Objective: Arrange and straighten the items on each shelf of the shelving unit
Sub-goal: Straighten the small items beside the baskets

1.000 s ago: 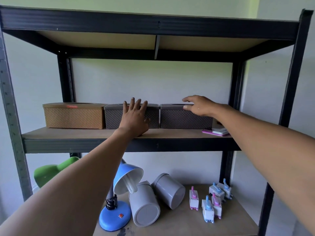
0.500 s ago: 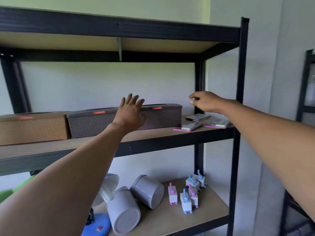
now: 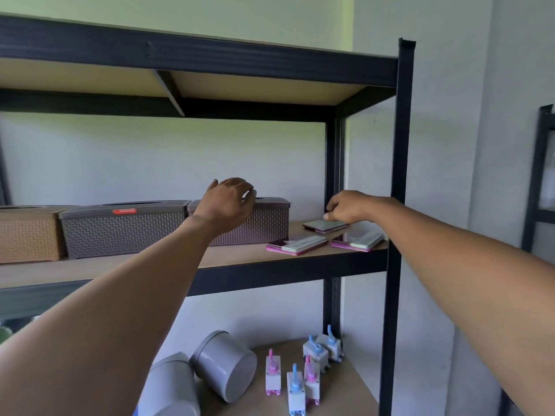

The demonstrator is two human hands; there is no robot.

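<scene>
Woven grey boxes [image 3: 177, 228] stand in a row on your middle shelf [image 3: 240, 256]; your left hand [image 3: 226, 204] hangs loosely curled over the right one, gripping nothing. Your right hand [image 3: 350, 207] curls its fingers onto the rear pink-edged booklet [image 3: 326, 226].

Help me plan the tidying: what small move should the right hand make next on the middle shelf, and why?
Probably slide the rear card pack forward into line with the two front packs. The right hand already touches it, and it lies skewed behind them.
</scene>
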